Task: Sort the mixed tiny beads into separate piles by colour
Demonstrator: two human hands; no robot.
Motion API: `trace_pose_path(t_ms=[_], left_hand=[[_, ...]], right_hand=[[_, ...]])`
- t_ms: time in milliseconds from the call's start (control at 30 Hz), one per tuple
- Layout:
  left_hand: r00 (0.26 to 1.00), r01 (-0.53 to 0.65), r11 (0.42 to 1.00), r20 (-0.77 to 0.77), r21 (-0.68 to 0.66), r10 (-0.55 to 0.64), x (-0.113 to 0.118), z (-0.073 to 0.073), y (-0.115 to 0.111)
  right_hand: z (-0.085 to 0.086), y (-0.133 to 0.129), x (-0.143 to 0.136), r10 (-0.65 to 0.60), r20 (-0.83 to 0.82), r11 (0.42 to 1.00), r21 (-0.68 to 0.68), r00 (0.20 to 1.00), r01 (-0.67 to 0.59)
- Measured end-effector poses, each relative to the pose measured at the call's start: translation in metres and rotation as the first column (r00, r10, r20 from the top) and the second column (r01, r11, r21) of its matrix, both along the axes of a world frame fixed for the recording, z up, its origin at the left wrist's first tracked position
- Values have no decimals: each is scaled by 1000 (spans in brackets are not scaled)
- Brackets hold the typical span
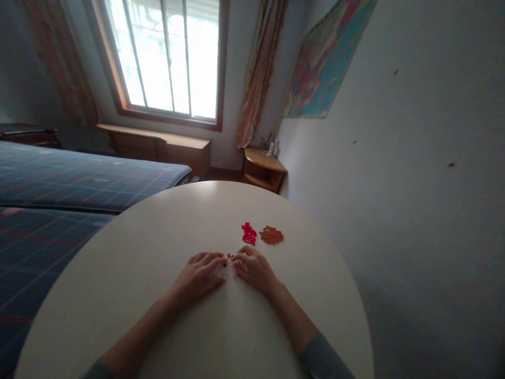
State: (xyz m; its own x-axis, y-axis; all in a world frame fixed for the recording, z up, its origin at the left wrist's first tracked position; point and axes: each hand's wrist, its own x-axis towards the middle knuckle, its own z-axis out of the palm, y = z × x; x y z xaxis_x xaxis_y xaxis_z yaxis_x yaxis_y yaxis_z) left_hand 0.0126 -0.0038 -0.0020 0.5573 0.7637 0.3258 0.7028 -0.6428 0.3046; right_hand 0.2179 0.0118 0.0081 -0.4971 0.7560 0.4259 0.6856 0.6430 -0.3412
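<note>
Over the round table my left hand (203,272) curves around the left side of a small pale piece (223,271), its fingers and thumb against the edges. My right hand (254,267) is at the other side, its fingers bent and pressed together close to the piece; what they pinch is too small to make out. Tiny red and dark bits (229,256) show between the fingertips of both hands. Just beyond my right hand lies a pile of small red pieces (249,235). Beside it, to the right, is a pile of small brown pieces (271,235).
The cream round table (158,226) has a curved edge. A plaid-covered bed (79,176) stands to its left, a white wall (414,210) to its right. Behind are a wooden corner shelf (264,160), a low desk (177,139) and a bright window (169,58).
</note>
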Motion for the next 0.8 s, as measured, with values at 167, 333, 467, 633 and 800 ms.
trace_pose_path(t_ms=[167,333,467,633,800], left_hand=[[1000,-8,1000,2,4,8,0,-1,0],[1000,-8,1000,6,1,8,0,-1,0],[1000,-9,1000,-6,-5,8,0,0,0],[1000,1,1000,-7,-9,-1,0,3,-1],[1000,-5,1000,5,-15,5,1,6,-2]], right_hand=[[-2,2,1,-21,-1,1000,-4,1000,21],[-5,4,3,-46,-108,999,-12,993,44],[-8,9,6,-180,-240,984,-42,954,175],[-10,17,16,-359,-290,933,-71,887,354],[-11,17,19,-434,-230,900,-86,871,426]])
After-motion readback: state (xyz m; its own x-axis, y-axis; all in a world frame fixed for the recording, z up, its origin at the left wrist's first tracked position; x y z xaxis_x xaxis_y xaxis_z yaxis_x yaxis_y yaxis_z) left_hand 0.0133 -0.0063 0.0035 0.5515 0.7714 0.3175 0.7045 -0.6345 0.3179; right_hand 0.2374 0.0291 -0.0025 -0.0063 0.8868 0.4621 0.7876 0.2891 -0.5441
